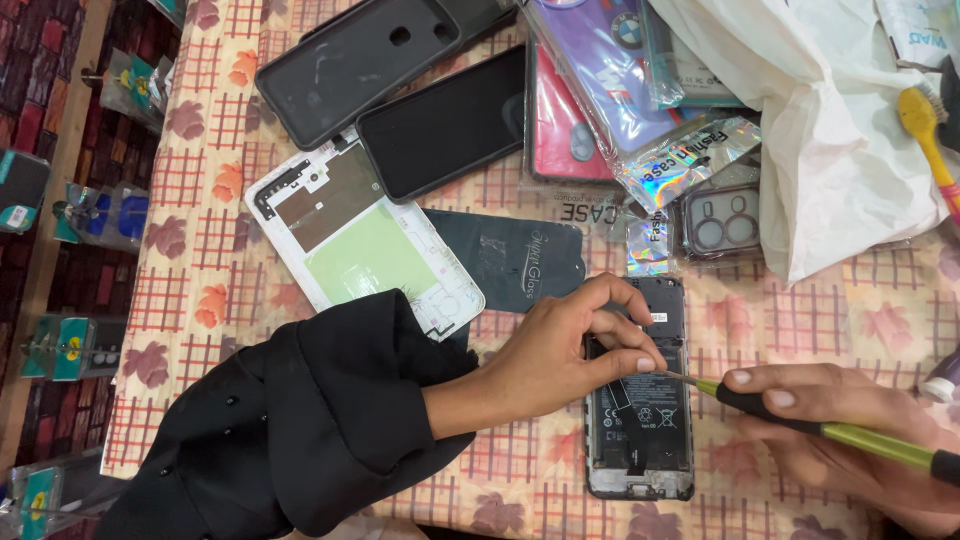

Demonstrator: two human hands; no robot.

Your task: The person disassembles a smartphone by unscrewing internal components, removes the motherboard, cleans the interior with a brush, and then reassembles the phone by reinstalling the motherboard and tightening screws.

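An opened phone [640,400], its back cover off, lies flat on a worktop [200,260] covered by a cream cloth with red checks and leaf prints. Inside its rectangular shell sit 1 black battery and dark circuit parts. The left hand [565,350], coming out of a loose black sleeve [300,420], is pressed down on the upper left part of the phone, with fingers curled over its top half and fingertips touching its inside. The right hand [840,430] is clenched around a screwdriver [820,425] with a black grip and yellow-green handle; its thin metal tip reaches the phone's middle, just beside the left fingertips. Up and left of the phone lies 1 white plastic phone frame [360,240] with a pale green panel and a brown patch. Just above the phone rests 1 dark, glossy protector sleeve [515,260]. Farther up are 2 black rectangular pieces: a matte case [350,65] with 2 cut-outs, and a dark glass screen panel [445,125]. Up and right of the phone lie clear plastic packets [610,90] holding phone cases, 1 purple and 1 pink, with shiny rainbow labels, plus 1 clear case [720,222] with round camera openings. A crumpled white plastic bag [830,140] lies beyond them, its contents hidden, and a yellow brush [925,130] lies at its right.
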